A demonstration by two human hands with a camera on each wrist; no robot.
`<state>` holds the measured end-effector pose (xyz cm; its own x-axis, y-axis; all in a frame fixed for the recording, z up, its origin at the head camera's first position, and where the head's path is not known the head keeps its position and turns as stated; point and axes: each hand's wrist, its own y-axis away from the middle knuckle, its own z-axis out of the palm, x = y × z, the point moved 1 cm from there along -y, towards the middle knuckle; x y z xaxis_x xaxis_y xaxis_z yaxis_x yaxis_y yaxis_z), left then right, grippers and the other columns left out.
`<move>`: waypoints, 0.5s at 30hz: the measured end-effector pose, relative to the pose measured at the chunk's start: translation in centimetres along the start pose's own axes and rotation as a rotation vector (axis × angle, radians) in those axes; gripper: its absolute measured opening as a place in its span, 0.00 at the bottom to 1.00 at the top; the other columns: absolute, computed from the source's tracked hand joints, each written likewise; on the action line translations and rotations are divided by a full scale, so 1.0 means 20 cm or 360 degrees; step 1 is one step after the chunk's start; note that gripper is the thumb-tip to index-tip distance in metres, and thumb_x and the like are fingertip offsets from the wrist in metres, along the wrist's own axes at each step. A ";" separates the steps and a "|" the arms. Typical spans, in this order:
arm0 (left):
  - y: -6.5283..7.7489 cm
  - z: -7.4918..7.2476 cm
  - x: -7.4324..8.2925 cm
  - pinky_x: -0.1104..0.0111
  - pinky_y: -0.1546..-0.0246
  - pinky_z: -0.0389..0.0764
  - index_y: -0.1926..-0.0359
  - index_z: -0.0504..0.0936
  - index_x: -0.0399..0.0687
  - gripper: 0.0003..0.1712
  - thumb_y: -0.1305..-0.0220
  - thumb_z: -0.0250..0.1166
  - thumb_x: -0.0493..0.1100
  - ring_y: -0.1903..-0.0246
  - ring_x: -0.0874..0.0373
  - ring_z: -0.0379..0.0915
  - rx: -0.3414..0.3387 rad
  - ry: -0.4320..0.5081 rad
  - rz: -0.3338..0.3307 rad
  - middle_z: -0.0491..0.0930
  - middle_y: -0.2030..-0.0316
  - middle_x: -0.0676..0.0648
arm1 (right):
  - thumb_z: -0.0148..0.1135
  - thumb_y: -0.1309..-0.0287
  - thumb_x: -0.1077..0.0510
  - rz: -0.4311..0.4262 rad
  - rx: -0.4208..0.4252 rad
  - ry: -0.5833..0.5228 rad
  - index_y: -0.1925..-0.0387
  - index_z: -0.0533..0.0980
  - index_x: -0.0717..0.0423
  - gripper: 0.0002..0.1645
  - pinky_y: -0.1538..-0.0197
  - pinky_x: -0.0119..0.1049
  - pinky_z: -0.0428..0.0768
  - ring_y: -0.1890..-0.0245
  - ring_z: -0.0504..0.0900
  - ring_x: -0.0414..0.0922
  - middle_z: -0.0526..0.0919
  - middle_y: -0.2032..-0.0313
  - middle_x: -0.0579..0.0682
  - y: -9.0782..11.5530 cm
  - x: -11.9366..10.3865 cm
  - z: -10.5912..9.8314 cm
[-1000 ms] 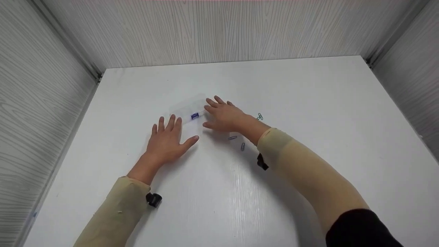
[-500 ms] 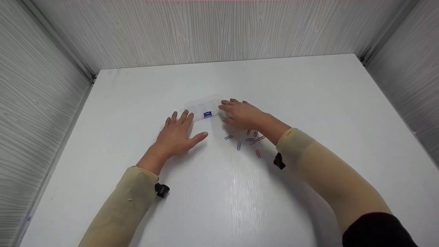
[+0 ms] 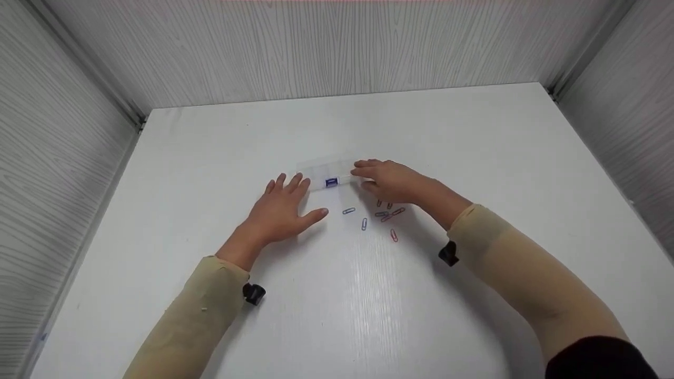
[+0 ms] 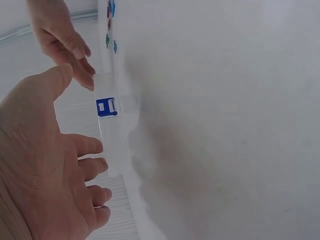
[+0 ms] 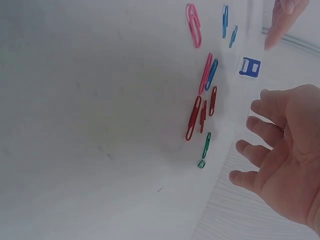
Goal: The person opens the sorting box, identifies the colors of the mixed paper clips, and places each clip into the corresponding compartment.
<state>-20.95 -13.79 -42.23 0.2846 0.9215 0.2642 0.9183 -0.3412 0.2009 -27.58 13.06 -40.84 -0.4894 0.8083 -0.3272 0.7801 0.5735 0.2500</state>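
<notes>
A clear flat plastic box (image 3: 316,171) with a blue label (image 3: 331,182) lies on the white table between my two hands. At its left end, my left hand (image 3: 276,216) touches or nearly touches it, fingers extended and thumb spread. My right hand (image 3: 395,181) has its fingers at the box's right end, lightly bent but not wrapped round it. In the right wrist view, pink (image 5: 193,26), blue (image 5: 211,75), red (image 5: 193,118) and green paper clips (image 5: 206,145) lie scattered. Whether anything is inside the box, I cannot tell.
Pale wood-grain panels enclose the table (image 3: 316,316) at the back (image 3: 337,47), left (image 3: 52,158) and right (image 3: 621,105). The loose paper clips lie just in front of the right hand, partly below its wrist.
Both hands and the box have moved to the right together. More paper clips show as the right forearm has shifted off them. The view has also drifted slightly.
</notes>
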 end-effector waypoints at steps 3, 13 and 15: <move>0.01 0.00 0.01 0.47 0.19 0.39 0.15 0.53 0.44 0.56 0.27 0.48 0.78 0.17 0.37 0.36 -0.0005 -0.0008 0.0013 0.48 0.16 0.41 | 0.50 0.18 0.51 -0.0020 0.0002 -0.0010 0.20 0.67 0.47 0.30 0.19 0.52 0.55 0.18 0.56 0.52 0.62 0.19 0.49 0.03 0.00 -0.01; -0.03 0.01 0.04 0.49 0.18 0.39 0.15 0.52 0.45 0.57 0.27 0.47 0.78 0.17 0.39 0.36 -0.0005 -0.0001 0.0029 0.46 0.15 0.43 | 0.50 0.19 0.54 -0.0026 0.0053 -0.0086 0.23 0.70 0.50 0.28 0.20 0.52 0.57 0.18 0.57 0.52 0.64 0.20 0.49 0.07 0.06 0.00; -0.05 0.01 0.04 0.49 0.18 0.39 0.15 0.52 0.45 0.56 0.27 0.47 0.78 0.17 0.39 0.36 -0.0008 0.0006 0.0029 0.46 0.15 0.43 | 0.50 0.19 0.54 -0.0023 0.0065 -0.0118 0.23 0.71 0.51 0.28 0.19 0.51 0.56 0.18 0.57 0.51 0.64 0.20 0.49 0.08 0.07 0.00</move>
<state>-21.49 -12.61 -42.42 0.3002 0.9144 0.2714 0.9116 -0.3588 0.2006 -27.08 15.09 -40.86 -0.4718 0.7871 -0.3974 0.7891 0.5780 0.2079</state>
